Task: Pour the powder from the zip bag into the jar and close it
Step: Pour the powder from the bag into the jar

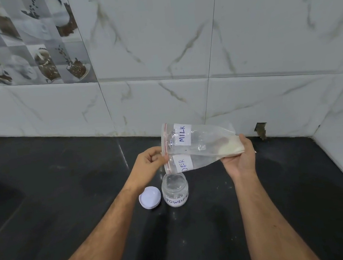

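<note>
A clear zip bag (198,145) with white labels reading MILK and part of POWDER lies sideways in the air, its red zip mouth to the left. My left hand (149,163) pinches the mouth edge. My right hand (239,157) grips the bag's bottom, where white powder (231,147) is gathered. Just below the mouth stands an open clear jar (175,190) labelled POWDER on the black counter. Its white lid (150,197) lies beside the jar on the left, inner side up.
The black counter (67,195) meets a white marble-tiled wall (180,64) behind and on the right. A small hole (260,130) shows in the wall base right of the bag. Patterned tiles sit upper left.
</note>
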Motion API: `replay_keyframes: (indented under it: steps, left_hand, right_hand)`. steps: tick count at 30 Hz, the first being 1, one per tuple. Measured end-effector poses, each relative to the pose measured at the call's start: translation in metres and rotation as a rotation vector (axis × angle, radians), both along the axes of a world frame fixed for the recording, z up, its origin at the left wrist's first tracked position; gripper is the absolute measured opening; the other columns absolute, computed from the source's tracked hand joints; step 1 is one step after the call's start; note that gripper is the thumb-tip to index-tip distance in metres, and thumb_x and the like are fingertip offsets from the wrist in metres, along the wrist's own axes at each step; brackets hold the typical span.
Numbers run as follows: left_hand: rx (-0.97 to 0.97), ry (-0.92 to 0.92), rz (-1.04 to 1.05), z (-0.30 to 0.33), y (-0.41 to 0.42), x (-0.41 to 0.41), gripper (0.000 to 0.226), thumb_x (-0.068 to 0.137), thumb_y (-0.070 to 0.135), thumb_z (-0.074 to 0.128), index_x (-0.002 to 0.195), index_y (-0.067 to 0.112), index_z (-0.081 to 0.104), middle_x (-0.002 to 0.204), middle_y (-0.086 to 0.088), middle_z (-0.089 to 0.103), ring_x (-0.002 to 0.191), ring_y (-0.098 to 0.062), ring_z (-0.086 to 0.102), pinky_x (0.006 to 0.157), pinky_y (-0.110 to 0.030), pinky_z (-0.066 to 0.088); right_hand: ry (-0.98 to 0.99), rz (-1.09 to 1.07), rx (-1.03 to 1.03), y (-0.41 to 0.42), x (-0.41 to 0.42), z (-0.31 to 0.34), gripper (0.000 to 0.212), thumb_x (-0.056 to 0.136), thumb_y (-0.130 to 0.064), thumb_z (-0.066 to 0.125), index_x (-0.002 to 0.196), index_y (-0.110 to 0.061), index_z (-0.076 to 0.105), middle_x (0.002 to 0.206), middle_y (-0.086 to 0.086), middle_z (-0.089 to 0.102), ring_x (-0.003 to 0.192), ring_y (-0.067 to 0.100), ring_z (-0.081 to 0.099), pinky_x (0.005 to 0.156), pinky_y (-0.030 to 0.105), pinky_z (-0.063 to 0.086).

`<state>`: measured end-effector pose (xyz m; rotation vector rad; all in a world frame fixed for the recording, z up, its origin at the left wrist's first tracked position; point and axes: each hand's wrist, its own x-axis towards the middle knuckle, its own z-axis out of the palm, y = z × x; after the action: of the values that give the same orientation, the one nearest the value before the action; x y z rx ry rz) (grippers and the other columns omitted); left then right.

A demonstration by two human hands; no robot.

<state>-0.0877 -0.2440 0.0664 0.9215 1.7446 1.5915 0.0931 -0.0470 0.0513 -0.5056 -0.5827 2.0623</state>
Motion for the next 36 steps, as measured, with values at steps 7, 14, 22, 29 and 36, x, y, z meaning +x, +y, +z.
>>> replay_keyframes:
  steps: [7, 14, 22, 29, 36]
  left_hand:
    - [-0.151, 0.025, -0.088, -0.004, 0.000, -0.009, 0.028, 0.099, 0.015, 0.059, 0.099, -0.010, 0.071, 0.088, -0.014, 0.071, 0.068, -0.006, 0.058, 0.067, -0.022, 0.047]
    - [-0.188, 0.105, -0.061, -0.018, -0.002, -0.013, 0.028, 0.098, 0.028, 0.062, 0.097, 0.003, 0.076, 0.096, -0.011, 0.078, 0.081, -0.013, 0.064, 0.082, -0.042, 0.054]
    - [-0.152, -0.017, 0.034, -0.034, 0.003, -0.002, 0.056, 0.085, 0.008, 0.077, 0.132, 0.014, 0.047, 0.089, -0.004, 0.080, 0.095, -0.013, 0.076, 0.098, -0.034, 0.050]
    - [-0.181, 0.000, 0.014, -0.040, 0.003, -0.008, 0.043, 0.084, 0.003, 0.077, 0.120, 0.016, 0.057, 0.094, -0.003, 0.080, 0.092, -0.013, 0.076, 0.088, -0.028, 0.054]
    - [-0.264, 0.132, -0.075, -0.067, -0.001, -0.026, 0.049, 0.083, 0.055, 0.074, 0.089, 0.006, 0.073, 0.092, 0.002, 0.072, 0.086, -0.013, 0.067, 0.087, -0.039, 0.055]
  right_hand:
    - [-0.027, 0.000, 0.003, 0.002, 0.000, 0.003, 0.029, 0.098, -0.020, 0.054, 0.077, -0.018, 0.074, 0.087, 0.000, 0.076, 0.082, 0.018, 0.073, 0.074, 0.034, 0.059]
    - [-0.113, 0.004, 0.045, 0.001, -0.001, 0.010, 0.018, 0.098, -0.019, 0.055, 0.087, -0.016, 0.069, 0.086, 0.000, 0.077, 0.079, 0.017, 0.075, 0.070, 0.032, 0.059]
    - [-0.243, -0.016, 0.056, 0.008, -0.010, 0.010, 0.005, 0.092, -0.019, 0.061, 0.092, -0.016, 0.065, 0.097, 0.004, 0.071, 0.088, 0.022, 0.069, 0.070, 0.035, 0.056]
    - [-0.291, -0.040, 0.104, 0.011, -0.018, 0.014, 0.025, 0.075, -0.021, 0.072, 0.098, -0.012, 0.066, 0.109, 0.012, 0.065, 0.101, 0.028, 0.066, 0.081, 0.038, 0.055]
    - [-0.332, -0.034, 0.234, 0.004, -0.021, 0.026, 0.011, 0.092, -0.012, 0.059, 0.083, -0.015, 0.064, 0.079, -0.002, 0.068, 0.079, 0.016, 0.066, 0.070, 0.032, 0.052]
